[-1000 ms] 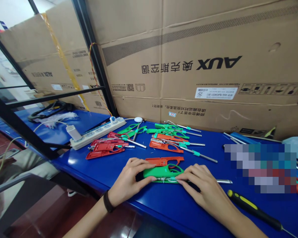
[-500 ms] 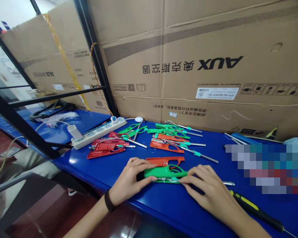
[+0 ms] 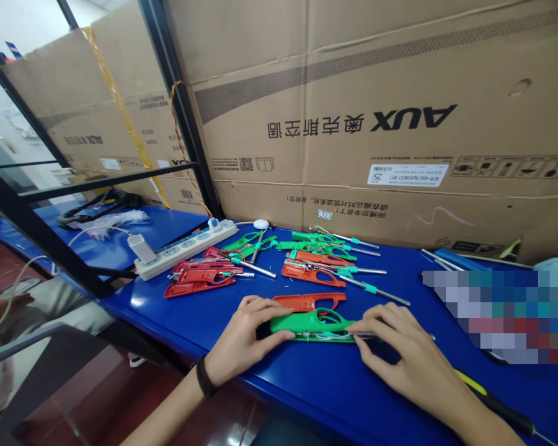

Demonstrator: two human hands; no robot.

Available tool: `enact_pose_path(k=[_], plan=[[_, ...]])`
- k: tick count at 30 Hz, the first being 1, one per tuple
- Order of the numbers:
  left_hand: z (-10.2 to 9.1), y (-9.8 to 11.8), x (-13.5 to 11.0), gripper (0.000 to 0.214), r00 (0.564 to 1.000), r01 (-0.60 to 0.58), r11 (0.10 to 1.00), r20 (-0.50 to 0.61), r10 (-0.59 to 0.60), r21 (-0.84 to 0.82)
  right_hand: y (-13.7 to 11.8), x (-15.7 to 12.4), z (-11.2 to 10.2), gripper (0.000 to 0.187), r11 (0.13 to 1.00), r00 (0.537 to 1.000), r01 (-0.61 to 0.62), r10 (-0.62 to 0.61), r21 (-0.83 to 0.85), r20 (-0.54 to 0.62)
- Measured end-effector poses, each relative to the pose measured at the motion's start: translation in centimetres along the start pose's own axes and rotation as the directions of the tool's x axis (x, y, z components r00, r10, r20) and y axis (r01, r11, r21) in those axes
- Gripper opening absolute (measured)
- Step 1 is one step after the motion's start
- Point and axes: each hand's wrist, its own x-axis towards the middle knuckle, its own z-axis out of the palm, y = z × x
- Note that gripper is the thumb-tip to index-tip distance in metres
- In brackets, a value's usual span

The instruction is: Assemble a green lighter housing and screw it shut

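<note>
A green long-nosed gas lighter [image 3: 291, 323] lies near the table's front edge, its casing parted along the near side so that thin white wires show inside. My left hand [image 3: 247, 331] grips the handle end, fingers on top and thumb on the near side. At the front end, my right hand [image 3: 395, 344] pinches the lighter's metal tube [image 3: 365, 335] where it meets the casing; the hand covers much of the tube. Just behind the lighter lies an orange casing half [image 3: 302, 302]. A black and yellow screwdriver [image 3: 506, 409] is partly hidden by my right forearm.
Opened red lighters [image 3: 202, 279], orange lighters [image 3: 314, 272] and green lighters [image 3: 316, 248] lie farther back. A white power strip [image 3: 186, 249] stands at the left by a black rack post [image 3: 186, 111]. A large cardboard box [image 3: 335, 74] walls off the back. Blurred items lie right.
My right hand has slid a little to the right along the lighter, and the metal tube now shows at its fingertips. My left hand stays in place. My right forearm covers more of the screwdriver.
</note>
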Motion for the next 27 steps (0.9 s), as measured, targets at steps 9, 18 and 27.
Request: enact_pose_path(k=[9,18,27], plan=[[0.0,-0.1,-0.1,0.031,1.0,-0.008,1.0,-0.006,0.009,0.017,1.2,0.0,-0.4,0.013,1.0,0.989,-0.005,0.001,0.024,0.149],[0.0,-0.1,-0.1,0.03,1.0,-0.008,1.0,0.004,0.008,0.018,-0.4,0.2,0.3,0.025,0.992,0.986,0.122,-0.119,-0.02,0.112],[-0.1,0.0,0.0,0.03,1.0,-0.004,1.0,0.014,0.003,0.021,-1.1,0.2,0.7,0.024,0.993,0.99,0.107,-0.101,-0.057,0.097]])
